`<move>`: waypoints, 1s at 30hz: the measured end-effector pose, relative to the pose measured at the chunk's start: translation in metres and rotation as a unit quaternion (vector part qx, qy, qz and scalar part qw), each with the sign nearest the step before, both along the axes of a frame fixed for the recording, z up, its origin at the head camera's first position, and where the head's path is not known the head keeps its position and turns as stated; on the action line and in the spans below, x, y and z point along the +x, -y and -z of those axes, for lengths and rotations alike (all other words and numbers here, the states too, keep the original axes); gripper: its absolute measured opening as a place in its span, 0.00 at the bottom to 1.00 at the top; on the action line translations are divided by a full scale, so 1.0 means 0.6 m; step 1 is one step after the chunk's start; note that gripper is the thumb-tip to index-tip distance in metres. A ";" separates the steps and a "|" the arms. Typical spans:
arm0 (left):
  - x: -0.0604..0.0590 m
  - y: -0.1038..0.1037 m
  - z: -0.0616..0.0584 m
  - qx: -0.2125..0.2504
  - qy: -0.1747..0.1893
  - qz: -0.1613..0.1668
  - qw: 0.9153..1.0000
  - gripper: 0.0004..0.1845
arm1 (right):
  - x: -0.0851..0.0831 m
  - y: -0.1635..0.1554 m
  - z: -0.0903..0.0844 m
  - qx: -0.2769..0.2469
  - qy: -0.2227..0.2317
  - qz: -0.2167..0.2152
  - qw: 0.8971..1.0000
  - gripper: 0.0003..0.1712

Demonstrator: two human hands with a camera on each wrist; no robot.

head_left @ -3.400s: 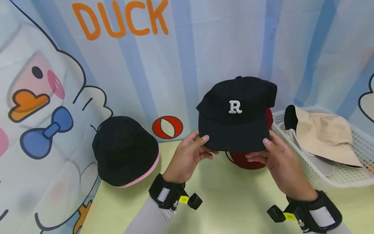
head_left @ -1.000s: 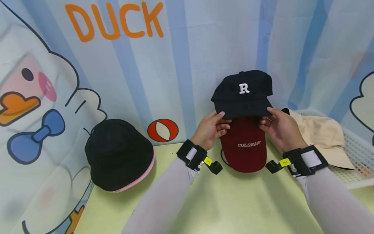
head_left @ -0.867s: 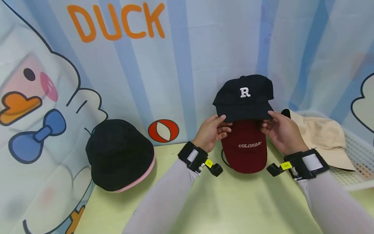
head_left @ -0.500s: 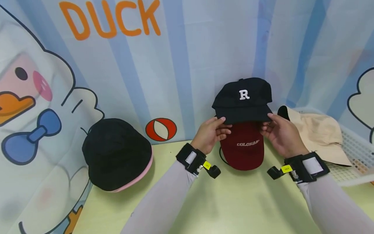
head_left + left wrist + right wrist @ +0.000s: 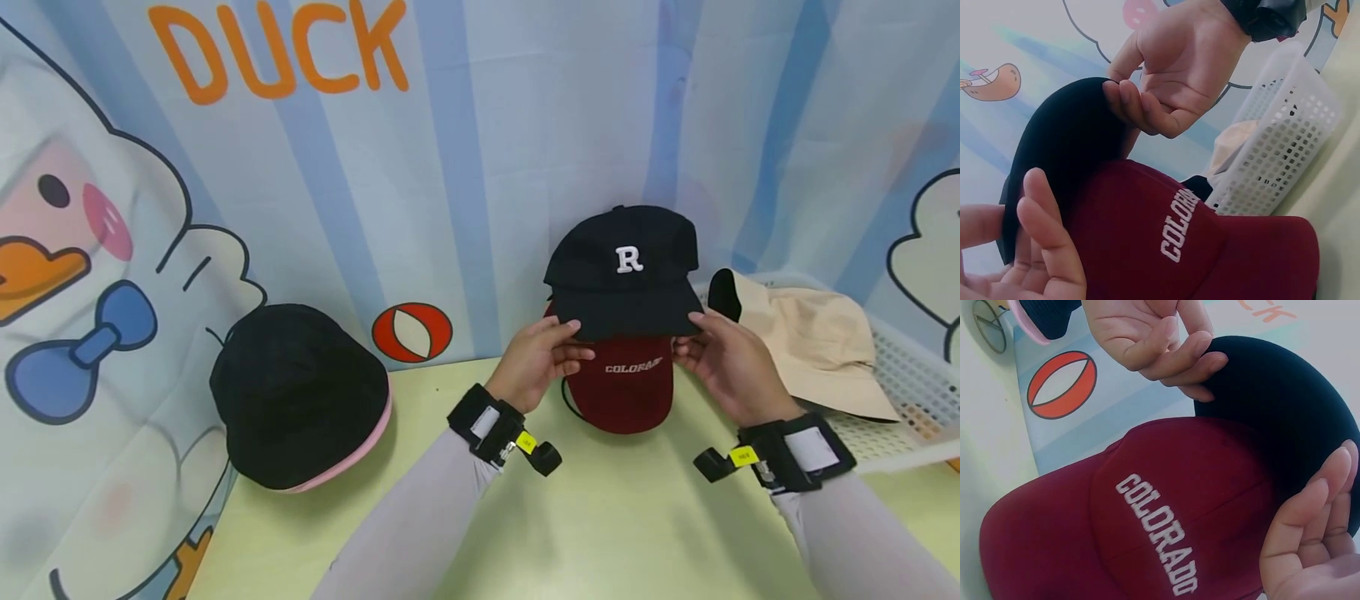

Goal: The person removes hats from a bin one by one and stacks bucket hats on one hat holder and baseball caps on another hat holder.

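A black baseball cap (image 5: 628, 271) with a white letter R is held by its brim between both hands. My left hand (image 5: 531, 362) pinches the brim's left corner, thumb on top and fingers beneath. The right corner is pinched the same way by my right hand (image 5: 738, 367). Directly below and behind the brim sits a dark red cap (image 5: 622, 392) lettered COLORADO, its brim toward me. In the left wrist view the black brim (image 5: 1079, 119) overhangs the red crown. The red cap's upper part is hidden in the head view.
To the left, a black bucket hat (image 5: 300, 392) with a pink edge lies on the pale yellow table (image 5: 585, 533). At the right stands a white perforated basket (image 5: 900, 442) with a beige hat (image 5: 817, 342) in it. A duck-print curtain (image 5: 510, 150) hangs behind.
Both hands moved the black cap away from me, over the red cap, uncovering the red cap's front. In the last half second they lowered it slightly, covering more of the red crown.
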State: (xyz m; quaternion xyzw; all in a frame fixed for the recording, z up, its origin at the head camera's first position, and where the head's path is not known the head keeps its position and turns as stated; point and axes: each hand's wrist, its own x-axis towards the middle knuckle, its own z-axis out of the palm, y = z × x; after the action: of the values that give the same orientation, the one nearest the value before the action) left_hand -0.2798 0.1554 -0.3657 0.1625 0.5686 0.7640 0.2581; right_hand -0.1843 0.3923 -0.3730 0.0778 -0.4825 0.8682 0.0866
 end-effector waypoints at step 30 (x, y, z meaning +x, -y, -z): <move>0.043 0.001 0.094 0.026 0.050 0.034 0.998 0.04 | 0.027 -0.005 0.099 -0.023 -0.001 -0.018 1.000 0.11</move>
State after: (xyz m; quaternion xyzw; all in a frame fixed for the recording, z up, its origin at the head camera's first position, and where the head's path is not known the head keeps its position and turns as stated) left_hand -0.2543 0.1550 -0.4224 0.1497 0.5287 0.7768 0.3076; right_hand -0.1683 0.3951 -0.4326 0.0852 -0.4609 0.8803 0.0733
